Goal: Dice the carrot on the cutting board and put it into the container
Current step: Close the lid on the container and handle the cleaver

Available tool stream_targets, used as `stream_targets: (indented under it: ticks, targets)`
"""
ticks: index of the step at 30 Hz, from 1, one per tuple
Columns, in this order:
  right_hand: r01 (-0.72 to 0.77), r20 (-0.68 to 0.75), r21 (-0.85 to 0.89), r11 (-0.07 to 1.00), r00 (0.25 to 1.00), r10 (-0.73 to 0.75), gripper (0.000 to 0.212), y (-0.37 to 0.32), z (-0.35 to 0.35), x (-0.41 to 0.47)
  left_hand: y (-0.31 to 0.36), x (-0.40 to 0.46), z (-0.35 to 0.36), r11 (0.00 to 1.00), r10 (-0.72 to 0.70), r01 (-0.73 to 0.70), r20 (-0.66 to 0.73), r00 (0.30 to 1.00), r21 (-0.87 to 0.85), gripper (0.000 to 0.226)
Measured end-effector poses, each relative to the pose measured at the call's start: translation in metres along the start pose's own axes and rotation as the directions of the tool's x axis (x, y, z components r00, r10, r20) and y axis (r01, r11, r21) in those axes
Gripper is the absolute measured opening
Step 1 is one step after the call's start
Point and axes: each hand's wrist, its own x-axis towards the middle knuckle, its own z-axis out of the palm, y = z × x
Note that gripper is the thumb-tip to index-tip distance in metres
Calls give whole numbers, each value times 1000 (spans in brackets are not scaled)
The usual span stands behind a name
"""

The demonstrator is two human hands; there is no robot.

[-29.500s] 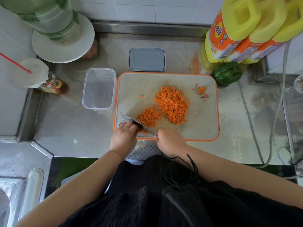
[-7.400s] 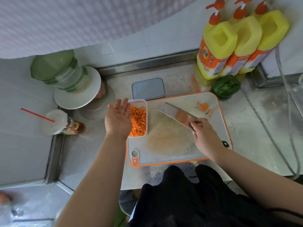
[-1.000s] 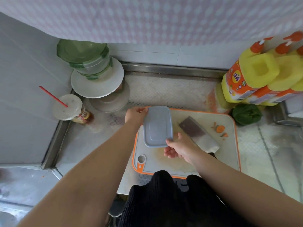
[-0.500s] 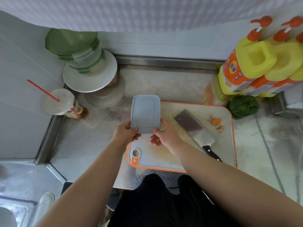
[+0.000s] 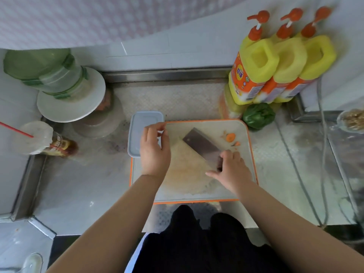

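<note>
- While the lidded container (image 5: 144, 133) sits at the cutting board's (image 5: 244, 174) far left corner, partly on the board and partly on the steel counter (image 5: 82, 186), the head view shows a person's left hand (image 5: 154, 149) lying over its near right side, thumb and forefinger curled close together above the lid's (image 5: 146, 120) right edge; whether they pinch the rim cannot be told.
- No diced carrot shows on the board, only an orange stain where it was cut; the dice are judged to be under the opaque lid, which hides them.
- Right hand (image 5: 230, 170) lies over the cleaver's (image 5: 201, 145) handle end, fingers loosely spread and pointing left, the blade flat on the board, likely parked there so both hands are free for the lid.
- Carrot end (image 5: 230, 137) and small scraps rest at the board's far right, apart from the work, seemingly set aside as trimmings.
- Beyond the board stand three yellow pump bottles (image 5: 275, 69) with a green pepper (image 5: 258, 115) at their foot, a stacked plate and jar (image 5: 59, 89) and a cup with a straw (image 5: 33, 137), all kept clear of the cutting space.
</note>
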Motion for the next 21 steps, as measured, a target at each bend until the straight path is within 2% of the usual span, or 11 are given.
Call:
stream_targets:
  ticks: [2, 5, 7, 9, 10, 12, 15, 18, 21]
  targets:
    - [74, 38, -108, 991, 997, -71, 59, 11, 10, -8, 10, 0, 20, 1000, 9, -8, 61, 998, -17, 16]
    - [186, -18, -131, 974, 982, -190, 39, 25, 17, -14, 19, -3, 40, 991, -112, 118, 103, 988, -55, 11]
    - [261, -115, -147, 954, 954, -278, 35, 31, 17, -18, 24, -4, 48, 972, -200, 207, 73, 977, -111, 11]
    - [301, -260, -88, 950, 913, -314, 32, 35, 11, -26, 29, -5, 55, 953, -254, 248, -14, 967, -174, 13]
    - [296, -309, -9, 955, 907, -284, 30, 37, 6, -29, 31, -5, 57, 945, -270, 252, -64, 961, -210, 14]
    - [212, -343, 248, 945, 932, -119, 25, 43, -5, -32, 31, -5, 65, 920, -308, 265, -114, 945, -288, 14]
    - [35, -304, 583, 812, 936, 178, 19, 61, -18, -26, 26, -5, 84, 850, -413, 382, -7, 911, -362, 17]
    - [-78, -245, 663, 744, 917, 314, 33, 86, -20, -22, 24, -6, 108, 813, -439, 473, 176, 881, -339, 23]
    - [-145, -195, 635, 759, 920, 339, 36, 105, -16, -28, 28, -7, 127, 837, -385, 481, 344, 856, -261, 28]
